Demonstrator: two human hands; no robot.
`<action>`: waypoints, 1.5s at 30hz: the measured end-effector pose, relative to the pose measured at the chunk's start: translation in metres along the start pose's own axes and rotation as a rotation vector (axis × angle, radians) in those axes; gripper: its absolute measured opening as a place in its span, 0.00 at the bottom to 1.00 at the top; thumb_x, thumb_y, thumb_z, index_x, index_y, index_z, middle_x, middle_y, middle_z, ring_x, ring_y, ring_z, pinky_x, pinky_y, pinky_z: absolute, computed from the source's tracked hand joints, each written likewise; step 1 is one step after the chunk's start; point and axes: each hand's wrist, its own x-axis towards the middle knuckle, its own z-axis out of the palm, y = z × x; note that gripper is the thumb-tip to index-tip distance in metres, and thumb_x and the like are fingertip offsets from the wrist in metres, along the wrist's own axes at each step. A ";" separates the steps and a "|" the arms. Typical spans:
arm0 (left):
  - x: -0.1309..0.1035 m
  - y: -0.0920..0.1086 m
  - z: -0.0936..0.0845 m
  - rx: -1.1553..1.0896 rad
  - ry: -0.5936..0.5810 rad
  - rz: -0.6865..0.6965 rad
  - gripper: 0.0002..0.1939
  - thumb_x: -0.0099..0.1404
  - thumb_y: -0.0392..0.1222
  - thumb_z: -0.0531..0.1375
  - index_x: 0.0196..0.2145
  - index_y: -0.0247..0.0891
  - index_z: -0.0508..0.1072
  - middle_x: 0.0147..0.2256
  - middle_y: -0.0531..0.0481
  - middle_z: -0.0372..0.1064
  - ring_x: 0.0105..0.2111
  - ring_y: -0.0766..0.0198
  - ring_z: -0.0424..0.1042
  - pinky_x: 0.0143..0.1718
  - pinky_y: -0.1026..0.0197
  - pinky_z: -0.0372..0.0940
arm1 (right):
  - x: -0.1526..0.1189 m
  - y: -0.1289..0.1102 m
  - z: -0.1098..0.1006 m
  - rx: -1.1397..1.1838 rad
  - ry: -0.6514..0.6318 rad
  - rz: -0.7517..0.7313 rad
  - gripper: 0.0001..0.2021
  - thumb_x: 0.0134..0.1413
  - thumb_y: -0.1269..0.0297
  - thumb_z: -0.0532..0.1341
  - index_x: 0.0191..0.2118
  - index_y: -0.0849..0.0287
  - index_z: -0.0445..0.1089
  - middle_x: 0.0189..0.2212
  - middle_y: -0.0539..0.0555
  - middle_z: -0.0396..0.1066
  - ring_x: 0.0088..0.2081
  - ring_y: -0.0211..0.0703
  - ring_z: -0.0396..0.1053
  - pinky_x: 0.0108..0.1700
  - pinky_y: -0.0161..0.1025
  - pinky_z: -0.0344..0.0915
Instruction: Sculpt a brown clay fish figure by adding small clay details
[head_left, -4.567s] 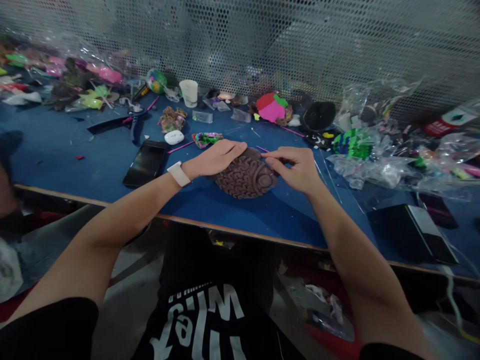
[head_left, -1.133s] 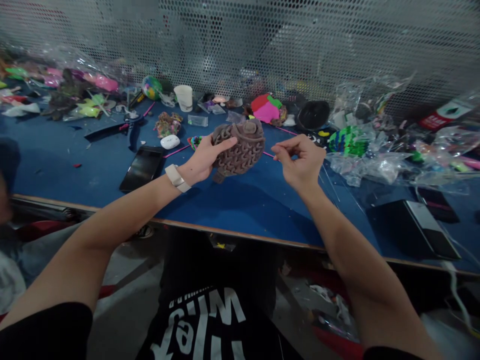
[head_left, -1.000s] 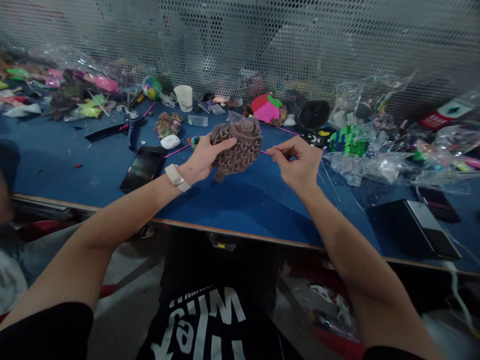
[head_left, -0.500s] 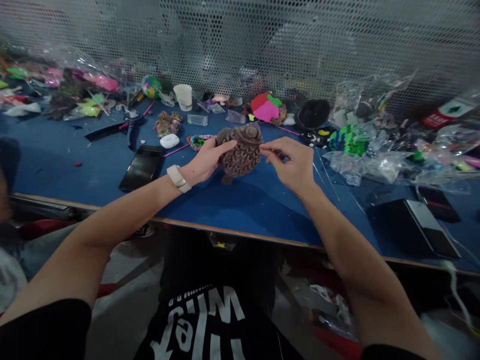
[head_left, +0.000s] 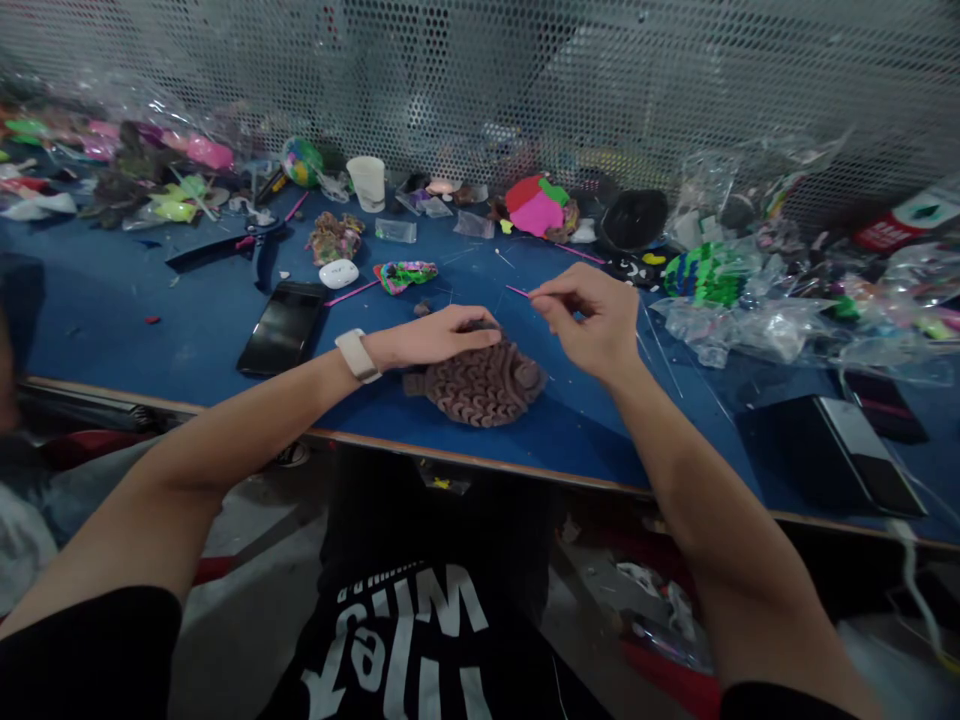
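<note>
A brown clay fish [head_left: 480, 385] with rows of curved scales and a round raised eye is low at the front of the blue table, tail to the left. My left hand [head_left: 450, 335] grips it along its upper edge, thumb over the scales; part of the fish is hidden beneath my fingers. Right of and above the fish, my right hand [head_left: 589, 315] pinches a thin pink stick [head_left: 517, 291], whose tip points left, apart from the fish. Behind my left hand lies a small brown lump [head_left: 422, 308].
A phone [head_left: 283, 328], a white oval case [head_left: 339, 273] and a multicoloured clay piece [head_left: 406, 276] lie left of centre. Farther back are a paper cup [head_left: 367, 184] and a red-and-pink clay shape [head_left: 536, 206]. Plastic bags [head_left: 780, 325] crowd the right, near a dark foldable device [head_left: 810, 455].
My left hand has brought the fish down toward the table's front edge and turned it, eye now to the right. My right hand is now apart from it, the pink stick showing.
</note>
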 end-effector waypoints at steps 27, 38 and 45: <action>0.002 -0.004 -0.003 0.754 0.519 0.795 0.12 0.90 0.47 0.57 0.51 0.43 0.80 0.44 0.47 0.82 0.45 0.60 0.83 0.45 0.55 0.78 | 0.001 -0.008 0.023 0.507 -0.062 0.421 0.30 0.44 0.35 0.88 0.36 0.51 0.78 0.28 0.48 0.79 0.21 0.38 0.72 0.18 0.39 0.60; -0.014 -0.028 -0.121 0.831 0.175 0.257 0.28 0.80 0.68 0.61 0.42 0.43 0.89 0.42 0.43 0.83 0.43 0.52 0.81 0.59 0.43 0.78 | 0.010 0.066 -0.022 0.136 0.326 0.268 0.30 0.61 0.25 0.75 0.39 0.50 0.80 0.30 0.51 0.79 0.19 0.37 0.67 0.18 0.42 0.54; -0.013 -0.039 -0.107 0.778 0.032 0.082 0.17 0.74 0.53 0.63 0.40 0.44 0.90 0.43 0.46 0.86 0.42 0.52 0.83 0.68 0.38 0.74 | -0.002 0.020 0.011 0.102 0.068 0.191 0.22 0.69 0.34 0.74 0.42 0.49 0.84 0.33 0.50 0.81 0.24 0.39 0.73 0.26 0.42 0.71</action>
